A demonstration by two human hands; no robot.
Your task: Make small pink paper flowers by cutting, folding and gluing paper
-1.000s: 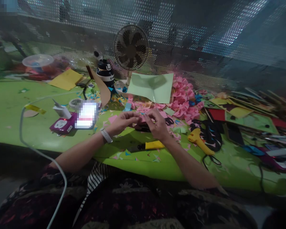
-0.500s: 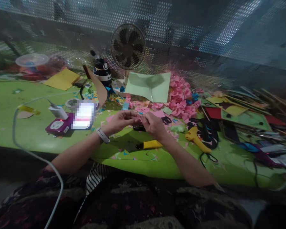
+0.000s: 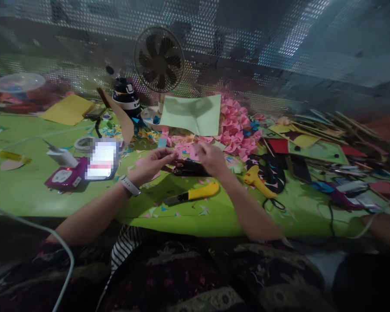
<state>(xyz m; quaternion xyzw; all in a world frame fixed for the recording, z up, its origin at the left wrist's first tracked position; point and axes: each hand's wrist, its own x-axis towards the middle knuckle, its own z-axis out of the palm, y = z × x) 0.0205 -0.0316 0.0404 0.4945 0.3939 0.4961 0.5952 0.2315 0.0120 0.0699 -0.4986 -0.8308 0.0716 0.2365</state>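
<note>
My left hand [image 3: 154, 164], with a white watch [image 3: 130, 185] on the wrist, has its thumb and fingertips pinched together at the middle of the table; a small pink bit of paper seems to show at the tips. Just to its right my right hand [image 3: 211, 159] is curled, its fingertips near a pink paper piece [image 3: 194, 151] and blurred. A gap lies between the two hands. Below them are a dark object [image 3: 190, 168] and a yellow-handled cutter [image 3: 203, 191]. A pale green sheet [image 3: 191, 115] stands behind.
A fan [image 3: 159, 60] and a dark bottle [image 3: 126, 97] stand at the back. Left are a lit phone [image 3: 101, 160] and a purple socket box [image 3: 65, 175]. Pink paper pieces [image 3: 237, 130] are heaped right, near a yellow glue gun [image 3: 258, 182]. Another person's arm [image 3: 385, 227] shows far right.
My hands have moved apart, leaving a gap between them. The view has shifted, so the table things sit farther left. Another person's arm has come into view at the right edge.
</note>
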